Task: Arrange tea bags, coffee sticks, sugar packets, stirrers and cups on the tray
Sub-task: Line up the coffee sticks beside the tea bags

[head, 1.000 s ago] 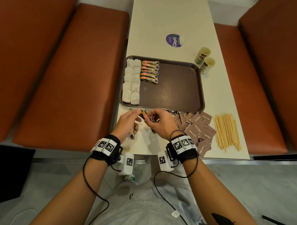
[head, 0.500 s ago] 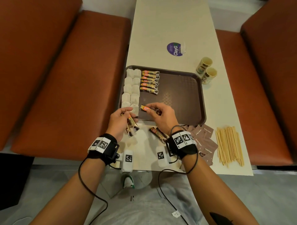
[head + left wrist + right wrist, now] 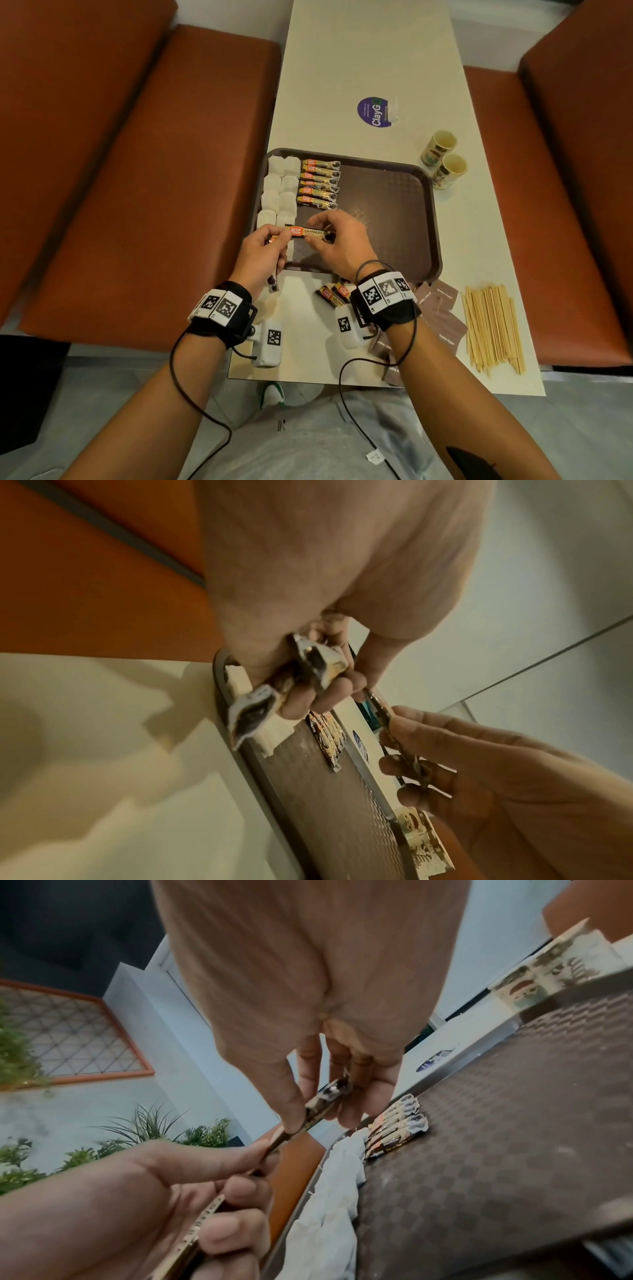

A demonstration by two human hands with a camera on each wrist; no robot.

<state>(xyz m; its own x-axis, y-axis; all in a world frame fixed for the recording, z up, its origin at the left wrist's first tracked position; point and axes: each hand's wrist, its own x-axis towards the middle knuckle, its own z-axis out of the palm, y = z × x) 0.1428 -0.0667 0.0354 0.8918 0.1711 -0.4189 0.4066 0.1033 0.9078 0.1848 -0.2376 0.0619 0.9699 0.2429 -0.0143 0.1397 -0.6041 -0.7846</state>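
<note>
We hold one coffee stick (image 3: 307, 232) level between both hands, just above the near-left part of the tray (image 3: 394, 212). Right hand (image 3: 340, 241): thumb and fingertips pinch the stick's dark end. Left hand (image 3: 262, 255): thumb and forefinger pinch the orange end, while the lower fingers curl round spare sticks (image 3: 253, 714), flat glossy foil sachets with crimped ends that poke out below the palm.

The tray is dark brown plastic, a rounded rectangle with raised rim and a woven checker texture on the floor. Along its left edge lie tea bags (image 3: 279, 192), soft white paper squares in two columns. Beside them, a row of coffee sticks (image 3: 319, 184) lies parallel, orange ends toward the tea bags.

On the cream table (image 3: 370, 51), off the tray: two loose sticks (image 3: 334, 296) near the right wrist, partly hidden; brown paper sugar packets (image 3: 442, 308) scattered flat to the right; thin pale wooden stirrers (image 3: 491, 329) in a loose bundle further right; two printed paper cups (image 3: 443, 159) touching each other beside the tray's far-right corner.
</note>
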